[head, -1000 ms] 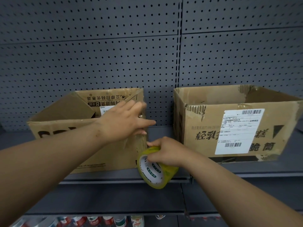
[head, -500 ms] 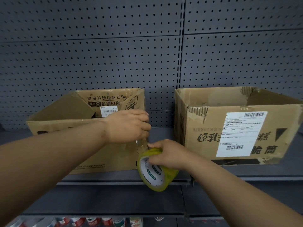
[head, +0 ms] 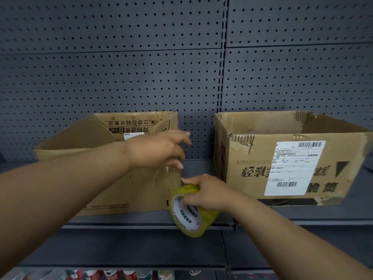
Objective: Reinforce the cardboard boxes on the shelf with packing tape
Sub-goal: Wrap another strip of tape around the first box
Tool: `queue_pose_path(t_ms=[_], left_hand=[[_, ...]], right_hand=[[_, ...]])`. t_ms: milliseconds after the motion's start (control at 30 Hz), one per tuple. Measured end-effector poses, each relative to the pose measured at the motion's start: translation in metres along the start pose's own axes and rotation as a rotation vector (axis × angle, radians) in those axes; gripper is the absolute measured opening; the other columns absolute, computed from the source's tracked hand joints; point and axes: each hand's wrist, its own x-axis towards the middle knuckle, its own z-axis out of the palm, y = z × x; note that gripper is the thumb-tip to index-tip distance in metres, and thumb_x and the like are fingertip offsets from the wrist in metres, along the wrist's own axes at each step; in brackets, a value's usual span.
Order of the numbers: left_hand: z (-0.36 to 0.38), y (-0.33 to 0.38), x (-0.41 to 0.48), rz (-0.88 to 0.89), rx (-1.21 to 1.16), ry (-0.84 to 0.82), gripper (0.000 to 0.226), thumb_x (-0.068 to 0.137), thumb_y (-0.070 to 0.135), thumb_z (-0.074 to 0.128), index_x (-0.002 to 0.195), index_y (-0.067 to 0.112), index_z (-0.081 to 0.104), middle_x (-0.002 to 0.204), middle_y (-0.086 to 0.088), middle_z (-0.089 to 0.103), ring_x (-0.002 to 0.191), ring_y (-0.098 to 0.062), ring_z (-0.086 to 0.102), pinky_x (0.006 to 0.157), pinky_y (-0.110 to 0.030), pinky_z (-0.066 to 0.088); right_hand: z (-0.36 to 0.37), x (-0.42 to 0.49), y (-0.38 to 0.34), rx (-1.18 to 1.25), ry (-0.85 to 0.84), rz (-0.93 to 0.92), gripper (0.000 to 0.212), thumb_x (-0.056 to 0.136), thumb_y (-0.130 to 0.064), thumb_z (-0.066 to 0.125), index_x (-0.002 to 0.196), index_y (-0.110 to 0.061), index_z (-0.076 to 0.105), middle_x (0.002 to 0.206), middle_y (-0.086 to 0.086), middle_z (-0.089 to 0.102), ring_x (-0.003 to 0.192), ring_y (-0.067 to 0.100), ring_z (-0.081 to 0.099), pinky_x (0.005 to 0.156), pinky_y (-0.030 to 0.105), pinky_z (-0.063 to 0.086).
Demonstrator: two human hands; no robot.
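So you've got the big grey pegboard wall (head: 121,67) at the back and a grey shelf (head: 302,214) with two open cardboard boxes on it, well apart. The right box (head: 262,178) sits toward the shelf's right end. It's pretty beat up, with a torn top corner, scuffed bottom edge and a white shipping label on the front, and I can't spot any fresh tape on it, so I'd call that one not started. The left box (head: 113,190) sits toward the left end, front face at the shelf's front edge, and that's where the action is. The left hand (head: 159,150) is wrapped round the box's upper front right corner, fingers bent over the edge (a bit blurry), looking like it pins the top of the tape down. The right hand (head: 207,195) is lower, just off that same corner, fingers curled tight over the yellow-green tape roll (head: 191,219), which hangs out past the shelf's front edge. A clear strip (head: 171,176) runs between the two hands down that corner, not cut yet. My guess: first corner roughly half done, then cut, smooth, do the other corners and the whole second box. Some bottles (head: 121,274) peek out on a lower shelf.
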Motion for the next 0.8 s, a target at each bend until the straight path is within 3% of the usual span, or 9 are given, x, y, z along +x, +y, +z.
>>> queue_pose_path(t_ms=[67,133,233,300,433,533,667,733,800], left_hand=[[-0.006,-0.001,-0.008,-0.123,-0.047,0.053,0.042,0.085,0.046,0.054,0.118,0.022,0.064,0.135,-0.009,0.041,0.132,-0.023,0.031,0.107,-0.038,0.035],[-0.009,0.0,-0.018,-0.179,0.017,0.122,0.056,0.08,0.061,0.04,0.124,0.031,0.057,0.114,0.0,0.041,0.11,-0.016,0.039,0.085,-0.03,0.044],[-0.008,0.001,-0.02,-0.153,0.116,0.055,0.066,0.079,0.066,0.026,0.134,0.034,0.044,0.099,0.004,0.044,0.09,-0.014,0.049,0.067,-0.023,0.04],[-0.007,0.001,-0.015,-0.147,0.18,-0.079,0.072,0.075,0.071,0.025,0.139,0.037,0.034,0.104,0.006,0.048,0.087,-0.011,0.051,0.065,-0.021,0.041],[-0.005,0.001,-0.008,-0.156,0.113,-0.151,0.053,0.084,0.057,0.048,0.13,0.031,0.041,0.108,0.004,0.055,0.088,-0.009,0.051,0.069,-0.02,0.039],[-0.004,0.001,-0.008,-0.149,0.058,-0.134,0.045,0.086,0.051,0.052,0.123,0.027,0.046,0.103,0.004,0.057,0.083,-0.007,0.048,0.066,-0.02,0.034],[-0.003,-0.001,-0.008,-0.154,0.009,-0.106,0.04,0.086,0.048,0.054,0.119,0.026,0.049,0.101,0.002,0.059,0.086,-0.011,0.054,0.07,-0.025,0.044],[-0.002,-0.002,-0.008,-0.154,-0.007,-0.101,0.038,0.086,0.047,0.055,0.117,0.025,0.05,0.098,0.002,0.059,0.085,-0.012,0.055,0.072,-0.027,0.046],[-0.001,-0.003,-0.008,-0.141,-0.035,-0.083,0.036,0.086,0.046,0.057,0.114,0.024,0.051,0.096,0.003,0.059,0.083,-0.012,0.055,0.073,-0.03,0.048]], right_hand=[[0.0,0.0,0.001,0.002,0.0,-0.004,0.066,0.072,-0.043,0.063,0.135,-0.038,0.045,0.104,-0.01,0.056,0.099,0.009,0.057,0.084,0.023,0.046],[0.0,0.0,0.002,0.012,0.001,0.0,0.066,0.072,-0.044,0.064,0.135,-0.038,0.044,0.109,-0.009,0.059,0.1,0.01,0.057,0.085,0.023,0.047],[0.001,0.0,0.002,0.021,-0.004,0.011,0.066,0.071,-0.045,0.064,0.134,-0.04,0.044,0.108,-0.009,0.059,0.1,0.01,0.058,0.086,0.026,0.048],[0.0,0.001,0.004,0.023,-0.011,0.018,0.065,0.071,-0.046,0.063,0.133,-0.043,0.044,0.113,-0.007,0.057,0.104,0.012,0.057,0.089,0.027,0.048],[-0.001,-0.002,0.009,-0.016,0.009,0.041,0.061,0.075,-0.049,0.061,0.131,-0.054,0.039,0.138,0.0,0.034,0.119,0.015,0.047,0.091,0.024,0.041],[0.011,-0.012,0.011,0.072,0.133,0.029,0.059,0.077,-0.047,0.062,0.13,-0.051,0.036,0.131,0.002,0.035,0.115,0.016,0.046,0.09,0.026,0.042],[0.032,-0.028,0.011,0.093,0.459,-0.05,0.043,0.075,-0.054,0.065,0.109,-0.039,0.045,0.108,-0.008,0.044,0.096,0.01,0.048,0.076,0.025,0.042],[0.038,-0.036,0.017,0.061,0.465,-0.109,0.05,0.076,-0.054,0.064,0.12,-0.04,0.044,0.115,-0.01,0.043,0.101,0.008,0.047,0.082,0.022,0.041],[0.043,-0.043,0.025,0.012,0.346,-0.14,0.069,0.079,-0.051,0.062,0.136,-0.047,0.025,0.122,-0.011,0.036,0.107,0.009,0.045,0.086,0.022,0.04]])
